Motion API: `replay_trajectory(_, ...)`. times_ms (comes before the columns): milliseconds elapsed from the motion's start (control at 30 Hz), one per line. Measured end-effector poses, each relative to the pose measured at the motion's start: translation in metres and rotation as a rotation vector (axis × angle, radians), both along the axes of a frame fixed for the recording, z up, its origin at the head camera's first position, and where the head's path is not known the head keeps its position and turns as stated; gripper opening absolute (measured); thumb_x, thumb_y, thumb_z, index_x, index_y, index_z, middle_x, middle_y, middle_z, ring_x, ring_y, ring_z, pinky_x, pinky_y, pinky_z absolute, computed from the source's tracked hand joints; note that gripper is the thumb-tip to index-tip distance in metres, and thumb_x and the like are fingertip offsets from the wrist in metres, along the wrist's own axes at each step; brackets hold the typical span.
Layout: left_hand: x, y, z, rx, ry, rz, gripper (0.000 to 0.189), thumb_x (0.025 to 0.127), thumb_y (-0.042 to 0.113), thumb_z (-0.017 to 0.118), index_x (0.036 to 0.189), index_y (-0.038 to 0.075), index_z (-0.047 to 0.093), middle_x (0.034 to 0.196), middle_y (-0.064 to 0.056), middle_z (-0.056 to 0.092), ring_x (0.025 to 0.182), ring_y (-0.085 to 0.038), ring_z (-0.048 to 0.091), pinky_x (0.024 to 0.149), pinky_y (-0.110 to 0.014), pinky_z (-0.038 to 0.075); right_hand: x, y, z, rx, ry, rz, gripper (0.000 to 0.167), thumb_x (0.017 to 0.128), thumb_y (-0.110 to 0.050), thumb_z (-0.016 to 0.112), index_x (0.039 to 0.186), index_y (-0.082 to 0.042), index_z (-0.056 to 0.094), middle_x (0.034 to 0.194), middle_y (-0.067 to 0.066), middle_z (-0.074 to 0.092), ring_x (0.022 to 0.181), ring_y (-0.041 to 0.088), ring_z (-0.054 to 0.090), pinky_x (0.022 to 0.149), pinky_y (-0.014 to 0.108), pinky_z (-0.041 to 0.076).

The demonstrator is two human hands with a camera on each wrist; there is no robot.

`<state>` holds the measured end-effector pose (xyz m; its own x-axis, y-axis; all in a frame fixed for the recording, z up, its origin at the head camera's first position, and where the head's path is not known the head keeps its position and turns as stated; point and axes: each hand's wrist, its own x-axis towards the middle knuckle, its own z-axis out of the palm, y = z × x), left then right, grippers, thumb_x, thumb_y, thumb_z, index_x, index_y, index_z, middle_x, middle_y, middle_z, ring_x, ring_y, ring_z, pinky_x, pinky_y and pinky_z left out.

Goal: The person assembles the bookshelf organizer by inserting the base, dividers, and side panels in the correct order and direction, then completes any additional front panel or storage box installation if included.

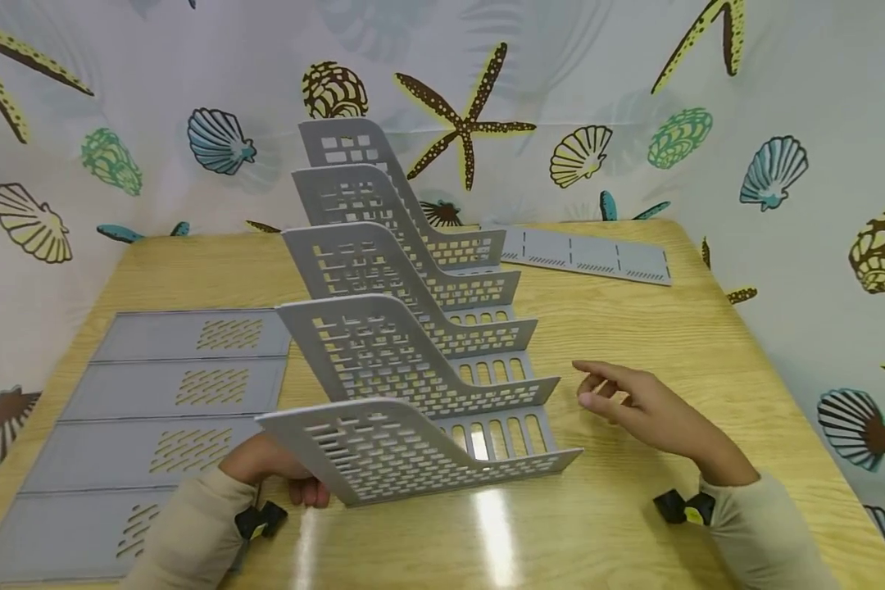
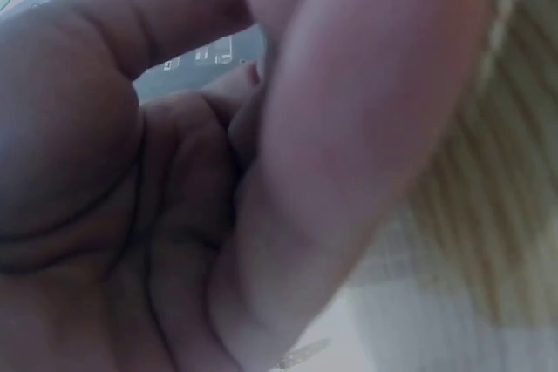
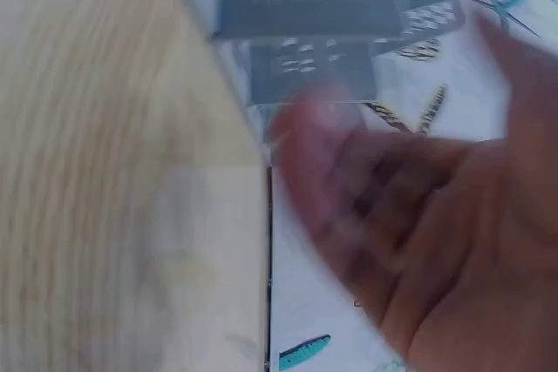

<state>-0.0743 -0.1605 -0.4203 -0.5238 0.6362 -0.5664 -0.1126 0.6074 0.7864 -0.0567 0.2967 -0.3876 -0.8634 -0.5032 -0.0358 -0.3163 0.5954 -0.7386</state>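
A grey file rack (image 1: 413, 459) with several upright perforated dividers stands tilted on the wooden table. At its near left end, my left hand (image 1: 269, 459) grips the rack's rear edge, with part of the hand hidden behind the front divider. Curled fingers (image 2: 366, 84) fill the left wrist view, with the perforated grey panel beyond them. My right hand (image 1: 645, 406) hovers to the right of the rack, apart from it, its fingers loosely bent and holding nothing. It shows blurred in the right wrist view.
On the left of the table (image 1: 605, 328) lies a grey slotted panel (image 1: 155, 397) with several sections, partly under my left forearm. Another narrow grey panel (image 1: 590, 254) lies at the back right. A shell-patterned curtain (image 1: 487, 98) surrounds the table.
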Motion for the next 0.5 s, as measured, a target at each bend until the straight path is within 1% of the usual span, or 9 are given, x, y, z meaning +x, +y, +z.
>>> replay_trajectory(33,0.0,0.0,-0.001,0.01,-0.002,0.009,0.026,0.094,0.009,0.061,0.078,-0.007,0.074,0.057,-0.007,0.07,0.044,0.001,0.058,0.047,-0.021,0.052,-0.003,-0.003,-0.002,0.054,0.004,-0.016,0.042,0.104,-0.021,0.055,0.138,0.003,0.054,0.095,0.006,0.062,0.075,0.007,0.055,0.061,0.025,0.048)
replay_trajectory(67,0.001,0.0,-0.001,0.007,0.001,0.015,0.027,0.094,0.009,0.061,0.076,-0.005,0.074,0.057,-0.007,0.07,0.044,0.0,0.058,0.047,-0.021,0.052,-0.006,-0.008,-0.005,0.106,0.019,-0.005,0.038,0.104,-0.024,0.054,0.131,0.002,0.058,0.093,0.002,0.059,0.074,0.004,0.051,0.06,0.023,0.045)
replay_trajectory(133,0.0,0.001,-0.003,0.028,0.007,0.039,0.025,0.092,0.011,0.065,0.074,-0.002,0.075,0.055,-0.006,0.069,0.043,-0.002,0.059,0.044,-0.024,0.052,-0.009,-0.018,-0.012,0.155,0.042,0.057,0.026,0.104,-0.025,0.055,0.109,-0.002,0.064,0.083,-0.004,0.05,0.069,0.0,0.042,0.058,0.021,0.039)
replay_trajectory(167,0.0,0.002,-0.004,0.03,-0.004,0.053,0.024,0.091,0.013,0.068,0.074,-0.001,0.075,0.054,-0.005,0.069,0.043,-0.003,0.06,0.044,-0.025,0.052,-0.01,-0.023,-0.015,0.156,0.059,0.084,0.021,0.103,-0.024,0.056,0.096,-0.006,0.062,0.078,-0.005,0.045,0.064,0.0,0.038,0.056,0.02,0.036)
replay_trajectory(233,-0.002,0.001,-0.006,0.004,-0.004,0.023,0.027,0.092,0.013,0.066,0.074,-0.003,0.076,0.055,-0.004,0.069,0.044,-0.002,0.059,0.045,-0.023,0.052,-0.011,-0.032,-0.019,0.144,0.082,0.119,0.026,0.102,-0.023,0.059,0.079,-0.014,0.049,0.071,-0.007,0.04,0.06,0.0,0.033,0.055,0.02,0.034)
replay_trajectory(300,-0.002,0.0,-0.007,-0.022,0.001,-0.021,0.029,0.095,0.011,0.061,0.077,-0.007,0.075,0.057,-0.005,0.07,0.046,0.001,0.058,0.048,-0.021,0.053,-0.01,-0.035,-0.021,0.142,0.095,0.12,0.029,0.1,-0.024,0.061,0.077,-0.016,0.047,0.068,-0.008,0.04,0.057,-0.001,0.033,0.053,0.02,0.033)
replay_trajectory(400,-0.004,-0.002,-0.009,0.008,-0.003,-0.025,0.03,0.095,0.01,0.06,0.076,-0.008,0.075,0.056,-0.004,0.07,0.046,0.001,0.058,0.047,-0.022,0.051,-0.012,-0.035,-0.024,0.134,0.093,0.072,0.023,0.098,-0.024,0.064,0.08,-0.016,0.055,0.071,-0.007,0.045,0.059,0.0,0.036,0.053,0.021,0.035)
replay_trajectory(467,-0.005,-0.002,-0.01,0.06,-0.003,0.007,0.029,0.094,0.013,0.064,0.073,-0.004,0.075,0.053,-0.001,0.067,0.043,-0.001,0.058,0.042,-0.023,0.05,-0.016,-0.034,-0.028,0.116,0.098,0.031,0.017,0.097,-0.024,0.066,0.082,-0.016,0.064,0.075,-0.006,0.048,0.062,0.001,0.039,0.056,0.021,0.037)
replay_trajectory(500,-0.005,-0.002,-0.009,0.088,-0.001,0.023,0.027,0.093,0.013,0.066,0.073,-0.003,0.075,0.052,-0.004,0.067,0.042,-0.003,0.058,0.041,-0.024,0.049,-0.019,-0.034,-0.031,0.102,0.105,0.01,0.015,0.096,-0.023,0.067,0.083,-0.017,0.068,0.078,-0.006,0.05,0.065,0.002,0.041,0.058,0.021,0.038)
